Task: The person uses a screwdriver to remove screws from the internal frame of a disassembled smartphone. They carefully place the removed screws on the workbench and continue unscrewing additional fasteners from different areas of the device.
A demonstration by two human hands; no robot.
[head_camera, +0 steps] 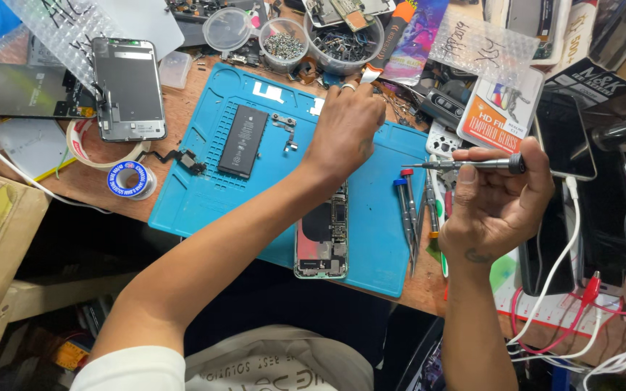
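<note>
My left hand (343, 127) reaches across the blue work mat (371, 232) to its far edge, knuckles up, fingers curled down near the cups of parts; what the fingers touch is hidden. My right hand (498, 199) holds a slim metal screwdriver (472, 165) level, tip pointing left, above the mat's right edge. An opened phone body (322, 242) with bare circuitry lies on the mat under my left forearm. A black battery (243, 141) lies on the mat's left part.
Several screwdrivers (409, 210) lie at the mat's right side. Clear cups of screws (284, 43) stand at the back. A phone frame (128, 90) and tape rolls (130, 179) sit left. White and red cables (566, 289) hang right, by a dark phone (565, 137).
</note>
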